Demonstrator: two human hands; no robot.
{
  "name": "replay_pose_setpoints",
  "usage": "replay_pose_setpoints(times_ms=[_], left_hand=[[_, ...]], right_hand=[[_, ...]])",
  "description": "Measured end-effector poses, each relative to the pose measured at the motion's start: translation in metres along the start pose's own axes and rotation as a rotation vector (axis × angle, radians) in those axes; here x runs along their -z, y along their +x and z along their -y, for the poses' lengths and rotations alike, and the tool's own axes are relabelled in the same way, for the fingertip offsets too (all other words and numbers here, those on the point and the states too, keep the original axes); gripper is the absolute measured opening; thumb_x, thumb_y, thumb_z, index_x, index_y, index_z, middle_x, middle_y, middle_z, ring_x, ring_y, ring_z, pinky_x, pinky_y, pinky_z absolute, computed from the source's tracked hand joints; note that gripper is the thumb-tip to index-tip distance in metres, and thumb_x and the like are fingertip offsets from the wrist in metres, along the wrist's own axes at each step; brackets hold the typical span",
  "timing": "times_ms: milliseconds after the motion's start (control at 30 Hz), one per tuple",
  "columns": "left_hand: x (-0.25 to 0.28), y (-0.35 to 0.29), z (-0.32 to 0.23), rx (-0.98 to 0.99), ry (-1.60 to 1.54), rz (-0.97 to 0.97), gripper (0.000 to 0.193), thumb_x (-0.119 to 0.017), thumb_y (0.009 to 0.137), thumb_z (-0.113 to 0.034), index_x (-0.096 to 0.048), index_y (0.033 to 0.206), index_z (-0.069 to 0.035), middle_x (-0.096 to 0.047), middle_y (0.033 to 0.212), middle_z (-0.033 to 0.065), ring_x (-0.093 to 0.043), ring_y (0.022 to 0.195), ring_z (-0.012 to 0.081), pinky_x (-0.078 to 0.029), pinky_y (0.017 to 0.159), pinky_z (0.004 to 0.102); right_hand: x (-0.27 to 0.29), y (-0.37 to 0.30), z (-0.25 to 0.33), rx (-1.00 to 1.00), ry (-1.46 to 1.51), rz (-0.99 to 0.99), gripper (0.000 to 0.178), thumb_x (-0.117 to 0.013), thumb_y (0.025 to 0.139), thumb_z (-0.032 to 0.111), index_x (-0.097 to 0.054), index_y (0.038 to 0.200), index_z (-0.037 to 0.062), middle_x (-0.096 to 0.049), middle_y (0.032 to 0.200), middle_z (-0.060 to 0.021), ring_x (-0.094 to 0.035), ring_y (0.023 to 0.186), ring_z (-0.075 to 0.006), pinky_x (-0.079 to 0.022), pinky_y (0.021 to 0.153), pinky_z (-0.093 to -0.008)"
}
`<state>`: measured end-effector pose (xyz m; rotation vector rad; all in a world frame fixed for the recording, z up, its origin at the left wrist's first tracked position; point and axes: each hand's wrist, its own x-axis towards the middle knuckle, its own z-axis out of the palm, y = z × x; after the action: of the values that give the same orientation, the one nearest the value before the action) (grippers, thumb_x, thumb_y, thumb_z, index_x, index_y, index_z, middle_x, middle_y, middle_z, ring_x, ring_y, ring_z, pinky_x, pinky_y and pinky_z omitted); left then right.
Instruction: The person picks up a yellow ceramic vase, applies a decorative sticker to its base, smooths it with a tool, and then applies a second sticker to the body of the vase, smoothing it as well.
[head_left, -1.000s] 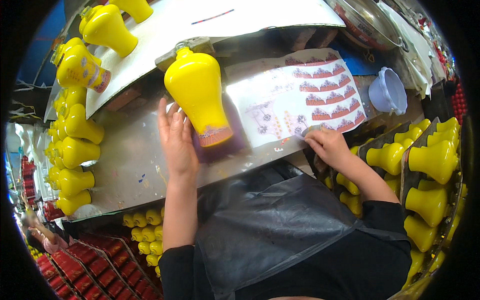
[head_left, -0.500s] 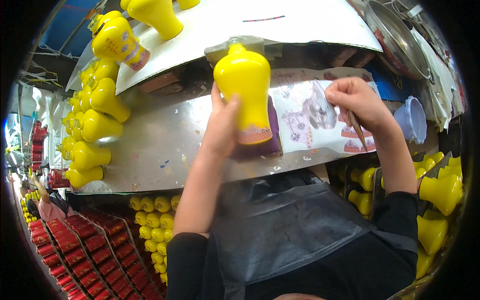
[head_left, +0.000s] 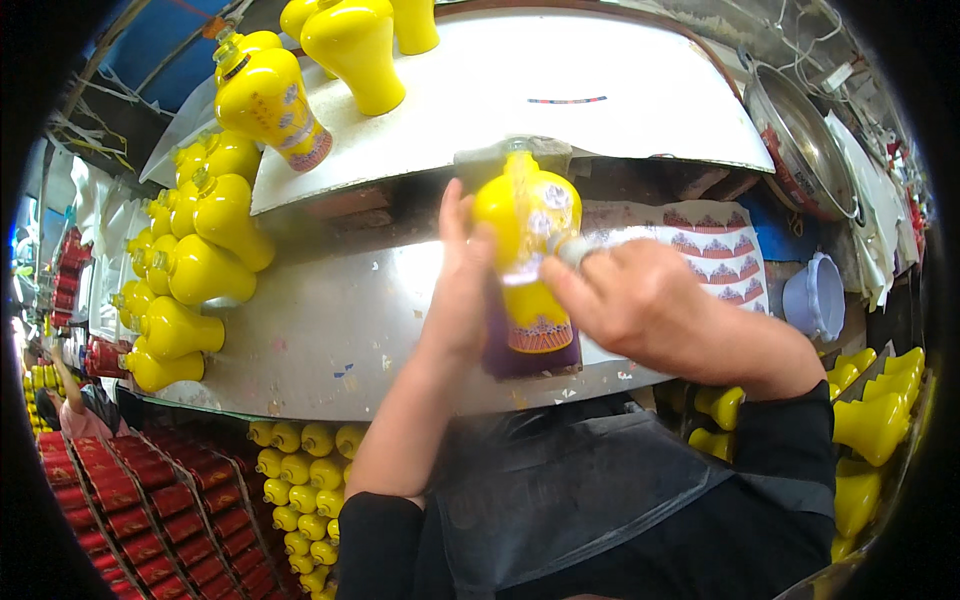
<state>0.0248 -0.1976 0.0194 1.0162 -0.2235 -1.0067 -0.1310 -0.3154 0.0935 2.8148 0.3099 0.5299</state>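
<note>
A glossy yellow bottle [head_left: 541,298] with a clear neck rests on a purple pad [head_left: 505,352], its neck pointing away from me. A patterned band circles its lower end, and a shiny film decal [head_left: 545,208] with purple-grey flower motifs lies over its upper body. Beside the bottle's left side, my left hand [head_left: 462,262] is open, slightly blurred, fingers stretched upward and thumb close to the bottle. My right hand [head_left: 632,297] is closed round a small tool with a pale rounded end [head_left: 570,250], which meets the decal; the rest of it is hidden.
A decal sheet [head_left: 722,250] lies right of the bottle on the metal worktable [head_left: 300,340]. Yellow bottles [head_left: 205,270] crowd the left edge, and more stand on the white board [head_left: 480,80] behind. A lilac bucket [head_left: 815,298] is at right; red boxes [head_left: 150,500] are stacked lower left.
The yellow bottle has been lowered onto the purple pad. My right hand has moved left from the decal sheet to the bottle, where film now covers its upper body. My left hand's grip has loosened.
</note>
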Motion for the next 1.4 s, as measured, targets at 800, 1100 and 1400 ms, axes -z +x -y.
replay_pose_setpoints(times_ms=[800, 1100, 1400], left_hand=[[0.026, 0.003, 0.021, -1.020, 1.303, 0.040, 0.060, -0.060, 0.098, -0.042, -0.053, 0.148, -0.008, -0.041, 0.154, 0.0244, -0.035, 0.144, 0.0440, -0.026, 0.120, 0.0551], [0.033, 0.016, 0.029, -0.913, 1.245, 0.042, 0.091, -0.053, 0.097, -0.067, -0.035, 0.158, -0.003, -0.037, 0.155, 0.0272, -0.033, 0.145, 0.0460, -0.023, 0.120, 0.0562], [0.033, 0.021, 0.039, -0.937, 1.468, 0.037, 0.102, -0.073, 0.084, -0.052, -0.027, 0.159, 0.000, -0.032, 0.158, 0.0271, -0.030, 0.147, 0.0460, -0.023, 0.120, 0.0582]], right_hand=[[-0.056, -0.022, -0.001, -0.839, 0.699, -0.123, 0.042, -0.074, 0.093, 0.031, -0.061, 0.120, 0.0010, -0.068, 0.105, -0.0224, -0.072, 0.086, -0.0333, -0.057, 0.075, -0.0393], [-0.072, -0.005, -0.021, -1.194, 1.389, -0.213, 0.036, -0.069, 0.101, 0.022, -0.062, 0.130, 0.0022, -0.057, 0.083, 0.0012, -0.052, 0.066, -0.0047, -0.046, 0.058, -0.0203], [-0.071, 0.003, -0.016, -0.481, 0.402, -0.163, 0.041, -0.072, 0.093, 0.027, -0.069, 0.134, 0.0226, -0.063, 0.086, -0.0152, -0.068, 0.064, -0.0306, -0.057, 0.060, -0.0391]])
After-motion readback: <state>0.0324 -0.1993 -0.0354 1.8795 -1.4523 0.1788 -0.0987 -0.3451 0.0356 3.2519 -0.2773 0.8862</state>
